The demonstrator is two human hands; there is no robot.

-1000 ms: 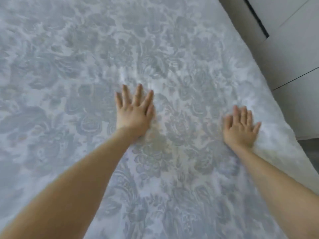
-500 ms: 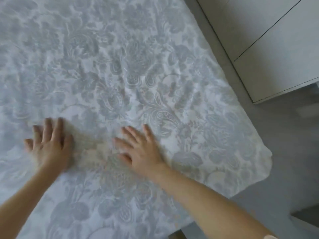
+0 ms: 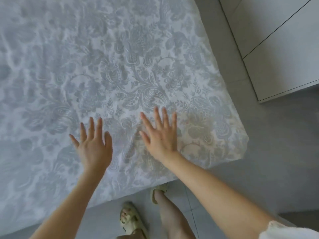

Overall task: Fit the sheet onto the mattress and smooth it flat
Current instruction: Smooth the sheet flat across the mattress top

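A pale grey sheet (image 3: 120,69) with a floral damask pattern covers the mattress and fills most of the view. Its near right corner (image 3: 238,140) sits over the mattress corner. Shallow ripples show across the left and upper parts. My left hand (image 3: 94,145) lies near the front edge with fingers spread and straight, over the fabric. My right hand (image 3: 160,135) is beside it to the right, fingers spread flat on the sheet. Neither hand grips cloth.
Grey tiled floor (image 3: 276,152) runs along the bed's right side and front. A white cabinet (image 3: 279,49) stands at the upper right, close to the bed. My feet in pale green sandals (image 3: 131,219) stand at the bed's front edge.
Both hands have slid right and toward the front corner of the bed. The view has tilted down, so the front edge, floor and my feet now show.
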